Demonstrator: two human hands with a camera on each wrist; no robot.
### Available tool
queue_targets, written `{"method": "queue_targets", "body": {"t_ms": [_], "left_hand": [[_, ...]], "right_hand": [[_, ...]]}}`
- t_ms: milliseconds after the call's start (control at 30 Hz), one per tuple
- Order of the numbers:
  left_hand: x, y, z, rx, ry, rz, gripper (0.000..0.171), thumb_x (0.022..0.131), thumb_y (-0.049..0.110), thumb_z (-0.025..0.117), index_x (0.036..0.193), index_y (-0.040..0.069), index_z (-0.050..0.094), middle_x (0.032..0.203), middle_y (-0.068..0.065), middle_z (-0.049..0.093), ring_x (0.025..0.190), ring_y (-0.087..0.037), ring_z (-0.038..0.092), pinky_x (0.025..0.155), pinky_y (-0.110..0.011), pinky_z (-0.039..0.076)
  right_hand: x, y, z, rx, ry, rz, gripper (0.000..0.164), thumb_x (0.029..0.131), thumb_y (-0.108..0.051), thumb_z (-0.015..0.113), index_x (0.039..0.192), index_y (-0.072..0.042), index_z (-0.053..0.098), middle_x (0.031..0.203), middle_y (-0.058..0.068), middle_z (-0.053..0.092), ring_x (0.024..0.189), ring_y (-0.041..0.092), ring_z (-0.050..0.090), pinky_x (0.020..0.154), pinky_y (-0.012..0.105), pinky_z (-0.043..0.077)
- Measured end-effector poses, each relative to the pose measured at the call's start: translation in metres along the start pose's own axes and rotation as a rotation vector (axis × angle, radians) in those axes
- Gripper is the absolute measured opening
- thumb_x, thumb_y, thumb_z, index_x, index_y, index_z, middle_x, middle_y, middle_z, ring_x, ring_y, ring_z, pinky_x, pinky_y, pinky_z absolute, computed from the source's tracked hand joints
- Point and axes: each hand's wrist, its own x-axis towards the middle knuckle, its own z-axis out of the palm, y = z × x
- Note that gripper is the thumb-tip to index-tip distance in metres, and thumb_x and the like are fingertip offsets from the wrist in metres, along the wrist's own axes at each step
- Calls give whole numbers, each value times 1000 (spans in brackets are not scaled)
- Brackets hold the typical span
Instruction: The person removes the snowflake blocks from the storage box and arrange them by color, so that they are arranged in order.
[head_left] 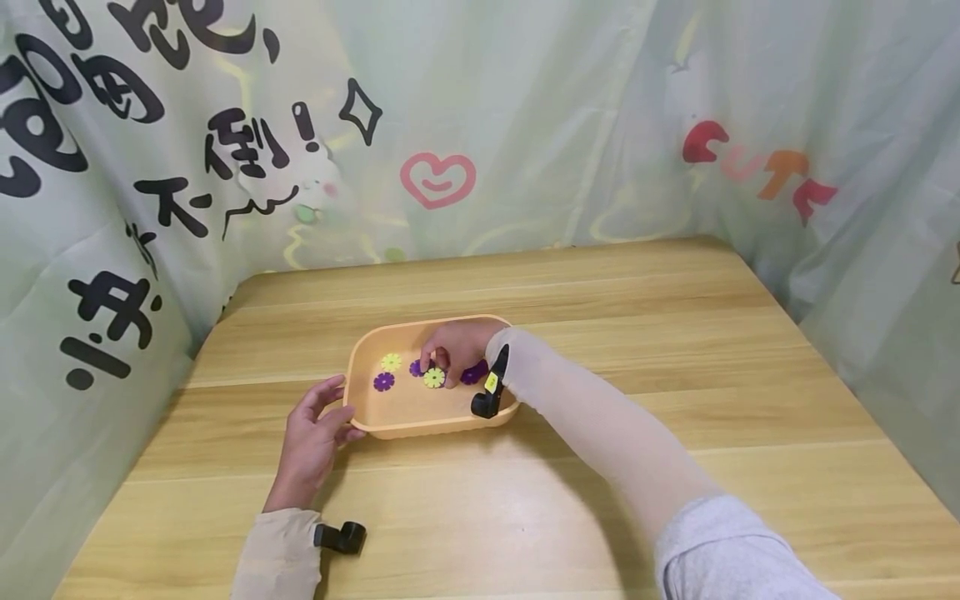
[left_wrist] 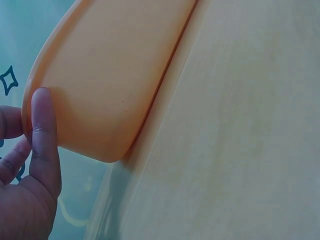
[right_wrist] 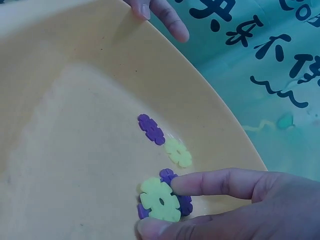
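Note:
An orange plastic tray (head_left: 431,429) with low walls stands on the table, flower-shaped plastic discs lying in it. At its left end my left hand (head_left: 313,433) holds the rim, the thumb (left_wrist: 44,125) on the wall's near side and other fingers beyond the rim. My right hand (head_left: 463,343) reaches into the tray from the right. Its index finger and thumb pinch a yellow flower disc (right_wrist: 161,201) by the edges. Purple discs (right_wrist: 185,205) lie partly hidden under that one. Farther left are a loose purple disc (head_left: 384,382) and a yellow disc (head_left: 391,362).
More purple discs (head_left: 474,373) lie at the tray's right side, partly hidden by the right wrist. The wooden table (head_left: 637,308) extends around the tray. A printed curtain (head_left: 540,125) hangs behind the table and along its sides.

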Motion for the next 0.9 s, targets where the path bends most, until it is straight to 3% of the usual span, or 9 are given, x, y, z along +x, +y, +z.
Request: {"method": "queue_targets", "body": {"t_ms": [167,467,900], "left_hand": [[1,-1,0,3,3,-2,50,91,-12,51,138,4,44,125,-14,40,69,-16,60,63,-26,61],[1,-2,0,3,-1,-9,49,92,-12,51,138,3,43,128,-17,38,68,-16,60,63,-25,60],[-1,0,1,2,3,-9,48,93,-11,51,138,3,43,126,-15,39,70,-15,59,62,-24,60]], "right_hand": [[-1,0,0,-10,0,-1,32,81,-8,79,108,-19,66,87,-2,62,81,10,57,74,21,50],[-1,0,1,-36,-4,-19,34,79,-7,80,106,-20,66,86,-2,62,81,10,57,74,21,50],[-3,0,0,-42,9,-12,32,78,-11,82,98,-14,58,75,-4,53,68,9,49,62,21,45]]}}
